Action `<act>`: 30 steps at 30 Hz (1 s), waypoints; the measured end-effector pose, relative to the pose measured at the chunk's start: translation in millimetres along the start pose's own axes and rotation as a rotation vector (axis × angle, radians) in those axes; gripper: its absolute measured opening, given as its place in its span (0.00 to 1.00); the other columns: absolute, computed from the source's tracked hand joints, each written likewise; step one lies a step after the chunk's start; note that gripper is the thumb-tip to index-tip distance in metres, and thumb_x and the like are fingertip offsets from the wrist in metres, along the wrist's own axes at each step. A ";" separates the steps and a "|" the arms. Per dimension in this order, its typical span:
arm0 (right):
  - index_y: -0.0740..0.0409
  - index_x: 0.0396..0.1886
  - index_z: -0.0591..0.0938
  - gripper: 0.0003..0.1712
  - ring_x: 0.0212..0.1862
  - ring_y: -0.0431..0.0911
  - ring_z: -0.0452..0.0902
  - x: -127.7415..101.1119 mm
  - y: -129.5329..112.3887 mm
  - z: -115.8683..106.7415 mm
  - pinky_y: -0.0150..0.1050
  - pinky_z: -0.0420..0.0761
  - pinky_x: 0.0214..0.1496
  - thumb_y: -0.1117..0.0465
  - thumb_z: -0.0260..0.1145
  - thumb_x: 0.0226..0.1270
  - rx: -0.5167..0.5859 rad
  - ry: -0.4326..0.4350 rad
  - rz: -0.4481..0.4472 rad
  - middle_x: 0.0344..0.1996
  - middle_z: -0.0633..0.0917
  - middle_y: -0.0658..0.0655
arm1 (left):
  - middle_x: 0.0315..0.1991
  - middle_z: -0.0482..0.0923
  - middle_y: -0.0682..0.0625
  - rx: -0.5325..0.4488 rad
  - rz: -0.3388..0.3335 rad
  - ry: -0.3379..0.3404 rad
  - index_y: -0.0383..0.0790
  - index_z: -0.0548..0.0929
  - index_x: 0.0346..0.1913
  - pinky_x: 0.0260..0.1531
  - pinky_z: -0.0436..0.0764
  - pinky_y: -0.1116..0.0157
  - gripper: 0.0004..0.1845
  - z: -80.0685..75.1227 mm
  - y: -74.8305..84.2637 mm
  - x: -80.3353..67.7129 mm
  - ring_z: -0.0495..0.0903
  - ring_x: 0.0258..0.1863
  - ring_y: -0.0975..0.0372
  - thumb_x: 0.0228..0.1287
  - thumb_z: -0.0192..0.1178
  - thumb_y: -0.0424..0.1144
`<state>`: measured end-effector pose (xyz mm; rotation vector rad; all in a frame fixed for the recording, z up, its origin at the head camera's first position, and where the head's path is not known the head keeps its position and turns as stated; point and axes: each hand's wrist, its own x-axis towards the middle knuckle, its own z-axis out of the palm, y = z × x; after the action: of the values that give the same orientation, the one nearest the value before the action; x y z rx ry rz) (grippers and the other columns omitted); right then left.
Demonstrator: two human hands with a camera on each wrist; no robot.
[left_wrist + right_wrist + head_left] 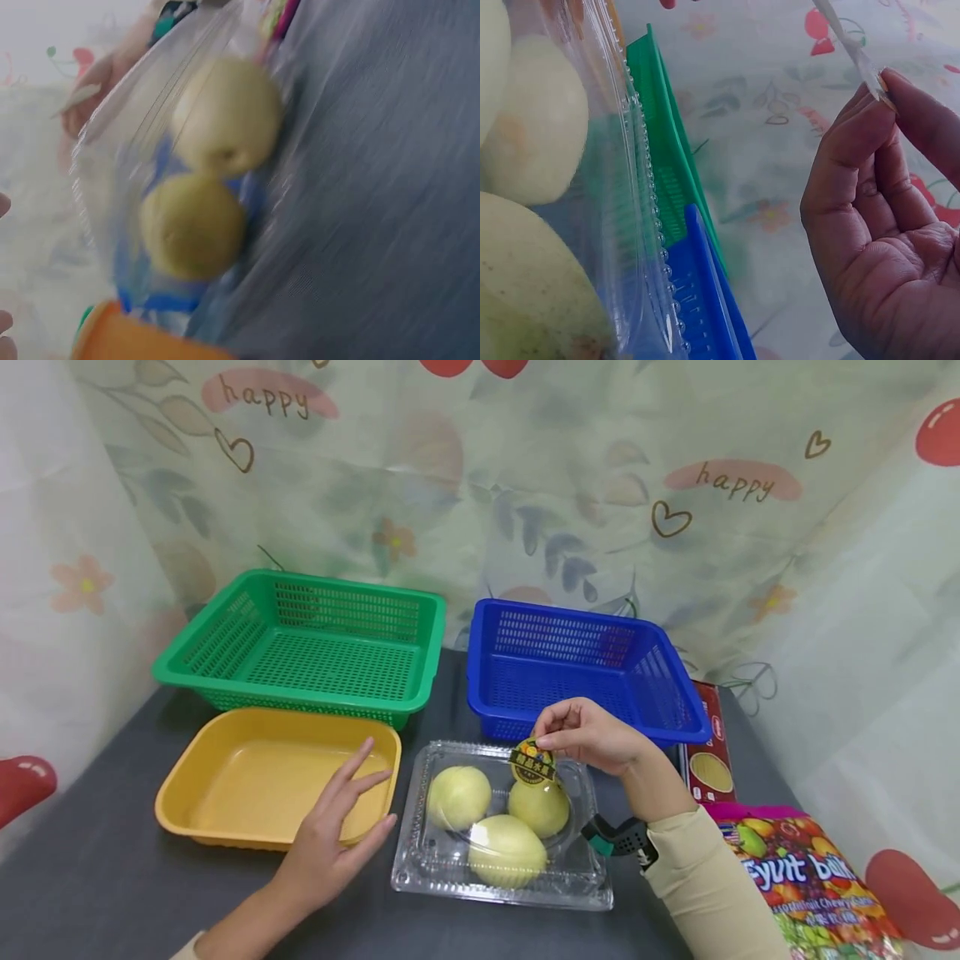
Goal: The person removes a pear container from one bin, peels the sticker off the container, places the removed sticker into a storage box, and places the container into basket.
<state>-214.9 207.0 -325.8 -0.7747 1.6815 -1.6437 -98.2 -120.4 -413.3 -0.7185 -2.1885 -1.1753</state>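
My right hand (592, 737) pinches a round black-and-gold label (532, 763) between thumb and fingertips, above the back right of a clear plastic clamshell box (438, 887). In the right wrist view the label (849, 46) shows edge-on, apart from the box. Inside the closed box lie three pale yellow-green fruits that look like pears (459, 797). My left hand (330, 843) is left of the box with its fingers spread, over the right edge of a yellow tray (225, 837). It holds nothing. The left wrist view is blurred.
A green basket (435, 672) stands behind the yellow tray. Behind the clamshell box is a blue basket (480, 693). On the right lie a dark red package (711, 752) and a colourful fruit candy bag (817, 877), partly covered by my right sleeve.
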 end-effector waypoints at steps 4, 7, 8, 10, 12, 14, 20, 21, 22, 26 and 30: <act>0.52 0.32 0.83 0.10 0.32 0.37 0.77 8.1 -5.4 0.2 0.31 0.79 0.36 0.69 0.58 0.65 -0.025 0.022 0.011 0.27 0.82 0.46 | 0.69 0.60 0.39 0.046 0.004 0.046 0.34 0.77 0.54 0.64 0.60 0.79 0.27 -15.1 -8.1 8.6 0.60 0.69 0.59 0.46 0.66 0.27; 0.53 0.32 0.82 0.08 0.31 0.37 0.77 13.8 -11.3 1.1 0.31 0.80 0.35 0.69 0.59 0.64 -0.033 0.037 0.027 0.27 0.82 0.47 | 0.69 0.60 0.39 0.085 0.009 0.075 0.33 0.77 0.53 0.62 0.60 0.82 0.26 -25.4 -13.0 14.2 0.61 0.69 0.57 0.45 0.66 0.27; 0.53 0.32 0.82 0.08 0.32 0.38 0.78 15.7 -13.3 1.5 0.32 0.80 0.35 0.69 0.60 0.64 -0.033 0.042 0.033 0.27 0.82 0.47 | 0.69 0.60 0.40 0.099 0.009 0.081 0.33 0.77 0.53 0.61 0.60 0.82 0.26 -28.8 -14.6 15.7 0.61 0.69 0.57 0.46 0.66 0.27; 0.53 0.31 0.82 0.07 0.32 0.38 0.78 19.3 -17.0 2.2 0.32 0.80 0.35 0.68 0.61 0.63 -0.034 0.050 0.049 0.27 0.82 0.47 | 0.69 0.60 0.41 0.123 0.003 0.092 0.33 0.77 0.53 0.60 0.59 0.84 0.25 -35.3 -17.1 17.9 0.61 0.69 0.57 0.47 0.66 0.27; 0.52 0.31 0.82 0.07 0.32 0.38 0.78 22.6 -20.6 3.2 0.32 0.80 0.35 0.68 0.62 0.62 -0.035 0.056 0.066 0.27 0.82 0.48 | 0.68 0.61 0.39 0.141 0.009 0.111 0.32 0.77 0.53 0.58 0.60 0.85 0.25 -41.4 -19.7 19.6 0.61 0.69 0.57 0.47 0.66 0.27; 0.52 0.31 0.82 0.07 0.32 0.38 0.78 25.6 -23.1 4.1 0.33 0.80 0.35 0.68 0.62 0.62 -0.034 0.057 0.079 0.27 0.82 0.48 | 0.68 0.62 0.38 0.152 0.007 0.127 0.31 0.77 0.53 0.58 0.59 0.85 0.25 -47.6 -22.1 20.7 0.62 0.68 0.58 0.48 0.66 0.27; 0.53 0.32 0.83 0.08 0.31 0.38 0.77 34.1 -27.4 5.6 0.31 0.79 0.34 0.69 0.61 0.63 -0.031 0.026 0.081 0.27 0.83 0.48 | 0.68 0.62 0.39 0.189 -0.026 0.165 0.31 0.77 0.53 0.57 0.59 0.87 0.24 -66.3 -28.3 21.9 0.63 0.68 0.53 0.48 0.66 0.26; 0.53 0.32 0.83 0.08 0.31 0.38 0.77 35.8 -27.8 6.0 0.31 0.78 0.34 0.69 0.61 0.63 -0.032 0.018 0.080 0.27 0.83 0.48 | 0.68 0.62 0.39 0.196 -0.034 0.167 0.31 0.77 0.53 0.57 0.59 0.87 0.24 -69.4 -29.7 21.8 0.63 0.67 0.51 0.48 0.65 0.26; 0.53 0.32 0.83 0.08 0.31 0.38 0.77 37.5 -28.6 6.7 0.31 0.78 0.35 0.69 0.60 0.63 -0.032 0.014 0.081 0.28 0.83 0.48 | 0.68 0.62 0.39 0.202 -0.045 0.168 0.31 0.77 0.53 0.56 0.59 0.87 0.25 -72.6 -31.1 21.7 0.63 0.67 0.50 0.48 0.65 0.25; 0.54 0.31 0.83 0.08 0.30 0.38 0.76 43.8 -32.0 10.3 0.31 0.77 0.34 0.69 0.60 0.63 -0.040 0.001 0.092 0.27 0.83 0.48 | 0.68 0.62 0.39 0.212 -0.095 0.175 0.31 0.77 0.53 0.62 0.57 0.82 0.24 -86.9 -39.0 21.7 0.62 0.67 0.48 0.50 0.64 0.25; 0.54 0.31 0.82 0.06 0.29 0.38 0.75 50.7 -35.2 14.8 0.30 0.77 0.33 0.68 0.61 0.62 -0.044 -0.014 0.104 0.27 0.83 0.48 | 0.67 0.64 0.41 0.233 -0.159 0.176 0.33 0.77 0.54 0.71 0.53 0.67 0.21 -103.5 -46.7 21.4 0.60 0.69 0.57 0.54 0.63 0.27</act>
<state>-235.3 156.5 -293.1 -0.7056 1.7238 -1.5314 -122.7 -227.1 -376.7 -0.3354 -2.2156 -0.9945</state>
